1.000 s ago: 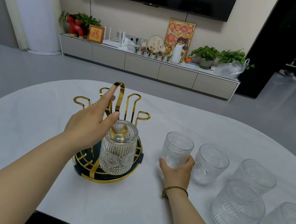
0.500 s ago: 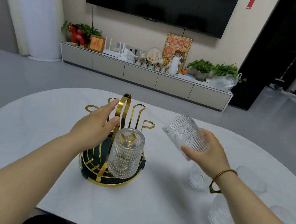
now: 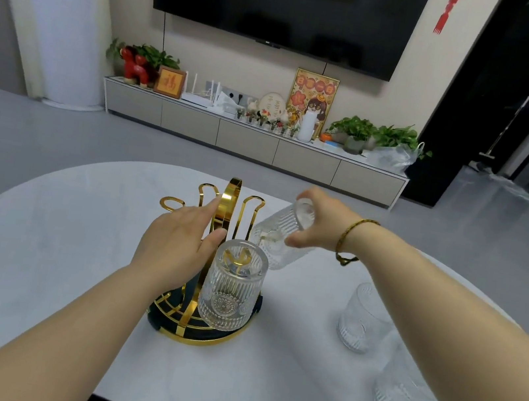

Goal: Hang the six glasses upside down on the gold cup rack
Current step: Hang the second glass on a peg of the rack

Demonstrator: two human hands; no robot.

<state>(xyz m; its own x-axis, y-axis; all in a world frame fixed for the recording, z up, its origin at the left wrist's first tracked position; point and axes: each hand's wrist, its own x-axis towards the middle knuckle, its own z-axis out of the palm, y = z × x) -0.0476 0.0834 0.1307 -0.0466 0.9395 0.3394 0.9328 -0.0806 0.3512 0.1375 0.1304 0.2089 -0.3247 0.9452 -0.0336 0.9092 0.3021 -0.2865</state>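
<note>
White marble counter [image 3: 40, 251] carries the gold cup rack [image 3: 209, 278] near its middle, one hung glass [image 3: 230, 293] already on it, left hand [image 3: 175, 248] open against the handle, while the right hand [image 3: 318, 224], which a moment ago gripped it upright, now tips a second glass [image 3: 280, 234] mouth-down over a free prong.

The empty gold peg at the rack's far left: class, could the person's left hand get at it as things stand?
Probably yes: the left hand is open beside the rack's handle, and nothing stands between it and that peg.
</note>
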